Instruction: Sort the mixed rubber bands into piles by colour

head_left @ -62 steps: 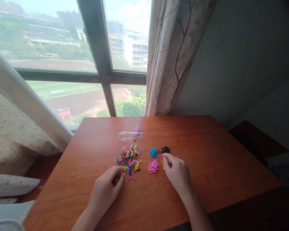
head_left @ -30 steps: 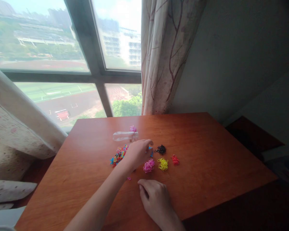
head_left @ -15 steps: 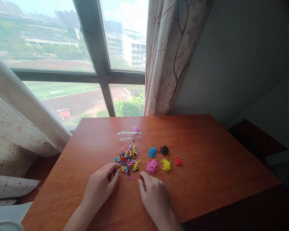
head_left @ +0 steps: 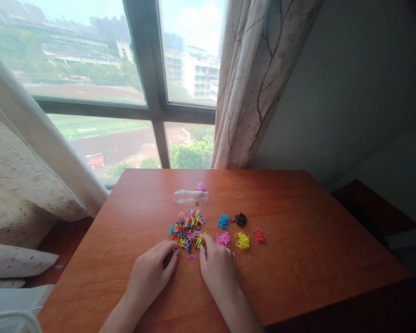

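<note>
A mixed heap of small coloured loops [head_left: 189,224], which look like rubber bands, lies on the wooden table [head_left: 291,273]. At the heap's near left edge is my left hand [head_left: 150,270], its thumb and index finger almost meeting; whether anything is between them is too small to tell. My right hand [head_left: 218,263] reaches the heap's right edge, thumb and index tips slightly apart beside some yellow loops [head_left: 200,239]. One pink loop [head_left: 192,257] lies loose between the hands. Sorted by colour to the right are blue [head_left: 223,221], black [head_left: 240,219], pink [head_left: 223,239], yellow [head_left: 242,240] and red loops [head_left: 260,236].
Behind the heap lies a clear plastic tube or bottle [head_left: 189,196] with a purple object [head_left: 200,187] next to it. A window [head_left: 156,111] and curtains [head_left: 253,83] stand beyond the table's far edge. A white object [head_left: 15,305] is at the lower left.
My right hand has moved forward to the yellow loops at the heap's edge. My left hand stays by the heap. The whole view has shifted slightly.
</note>
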### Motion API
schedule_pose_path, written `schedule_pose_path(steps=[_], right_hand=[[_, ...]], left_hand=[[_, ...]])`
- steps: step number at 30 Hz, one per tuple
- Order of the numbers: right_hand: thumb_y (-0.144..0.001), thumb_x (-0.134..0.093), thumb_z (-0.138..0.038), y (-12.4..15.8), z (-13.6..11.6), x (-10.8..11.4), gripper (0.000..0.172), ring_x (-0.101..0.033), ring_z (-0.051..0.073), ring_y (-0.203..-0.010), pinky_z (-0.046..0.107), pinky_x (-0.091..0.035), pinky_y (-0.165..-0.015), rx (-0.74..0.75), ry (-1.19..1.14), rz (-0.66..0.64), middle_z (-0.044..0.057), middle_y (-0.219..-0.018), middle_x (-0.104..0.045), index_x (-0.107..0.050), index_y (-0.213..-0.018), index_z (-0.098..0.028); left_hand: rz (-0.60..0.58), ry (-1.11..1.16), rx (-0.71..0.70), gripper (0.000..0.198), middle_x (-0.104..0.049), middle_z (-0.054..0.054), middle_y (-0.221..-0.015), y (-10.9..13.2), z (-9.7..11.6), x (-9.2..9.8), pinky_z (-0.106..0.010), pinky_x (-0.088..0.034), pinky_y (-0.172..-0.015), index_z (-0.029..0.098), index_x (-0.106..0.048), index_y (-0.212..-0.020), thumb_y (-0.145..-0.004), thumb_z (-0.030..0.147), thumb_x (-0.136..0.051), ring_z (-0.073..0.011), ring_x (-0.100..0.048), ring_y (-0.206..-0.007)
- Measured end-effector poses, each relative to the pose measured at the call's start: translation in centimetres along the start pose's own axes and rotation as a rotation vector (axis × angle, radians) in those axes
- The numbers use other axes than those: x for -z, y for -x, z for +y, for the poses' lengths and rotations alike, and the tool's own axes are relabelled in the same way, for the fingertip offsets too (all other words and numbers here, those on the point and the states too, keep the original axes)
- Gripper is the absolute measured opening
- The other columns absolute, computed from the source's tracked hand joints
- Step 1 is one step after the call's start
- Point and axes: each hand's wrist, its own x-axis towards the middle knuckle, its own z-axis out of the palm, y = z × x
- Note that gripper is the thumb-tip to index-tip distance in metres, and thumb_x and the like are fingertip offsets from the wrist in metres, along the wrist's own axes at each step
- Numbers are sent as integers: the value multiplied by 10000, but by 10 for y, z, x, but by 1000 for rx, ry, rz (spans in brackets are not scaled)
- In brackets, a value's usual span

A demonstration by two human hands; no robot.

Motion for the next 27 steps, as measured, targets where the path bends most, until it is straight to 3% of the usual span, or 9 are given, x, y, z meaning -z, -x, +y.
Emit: schedule_pose_path(steps=[8,15,19,27], right_hand=[[-918,-587,-154,-1,1,1,87,-680,180,-667,233,-330,-530,-3,-8,24,5,-747,-701,-621,-904,-233],[-908,-557,-172,9,12,4,107,-643,143,-604,230,-316,-543,11,-184,145,-20,-674,-667,-637,-865,-231],[-950,-488,-289,15,37,14,207,-608,137,-547,229,-319,-539,-32,-295,236,-23,-596,-620,-631,-814,-227],[-969,-398,-507,19,104,29,415,-595,170,-508,253,-303,-500,-223,-194,329,19,-580,-627,-659,-822,-219]], left_hand=[[-6,-2,8,171,-749,4,-900,2,-2,-1,-248,-544,-714,249,-658,-934,-918,280,-491,-163,-716,-789],[-8,18,3,174,-752,8,-921,1,-1,1,-247,-542,-720,257,-658,-938,-922,293,-489,-166,-719,-817],[-19,12,8,180,-751,5,-905,0,0,2,-249,-538,-706,256,-654,-930,-925,293,-477,-167,-718,-801],[5,3,-4,186,-754,2,-881,-1,1,2,-239,-536,-675,260,-658,-912,-913,304,-477,-167,-718,-766]])
